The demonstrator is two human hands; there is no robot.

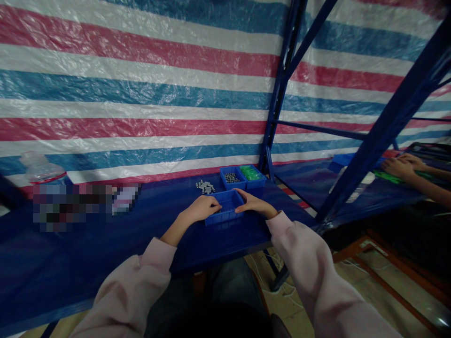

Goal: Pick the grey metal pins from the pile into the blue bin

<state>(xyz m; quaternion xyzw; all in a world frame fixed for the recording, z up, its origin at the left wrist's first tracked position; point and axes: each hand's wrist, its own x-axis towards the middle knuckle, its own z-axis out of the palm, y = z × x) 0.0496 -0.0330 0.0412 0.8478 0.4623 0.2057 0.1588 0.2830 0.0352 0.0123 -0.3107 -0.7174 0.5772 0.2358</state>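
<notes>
A small blue plastic tray [228, 201] sits on the blue table [105, 244] in front of me. My left hand [202, 207] curls over the tray's left rim, fingers bent into it. My right hand [252, 203] rests against the tray's right rim, fingers closed along the edge. Behind it stand two more blue trays: one holds small grey metal parts [231, 177], the other green pieces [251, 172]. A loose heap of grey metal parts [205, 187] lies on the table to the left of them.
A blue steel rack post [278, 94] rises just behind the trays, with a slanted beam [387, 122] to the right. Another person's hands [401, 165] work at the neighbouring table on the far right. A clear plastic bottle [40, 170] stands at the far left. A striped tarpaulin hangs behind.
</notes>
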